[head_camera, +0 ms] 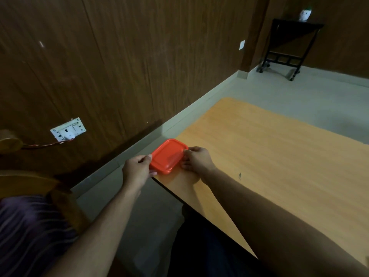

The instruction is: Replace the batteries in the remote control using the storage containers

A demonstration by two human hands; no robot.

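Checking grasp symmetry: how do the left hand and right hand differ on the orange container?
The left hand grips the orange container at its near-left edge, beyond the table edge over the floor; the right hand grips its right side, over the tabletop. Both pinch the lid rim with their fingertips.
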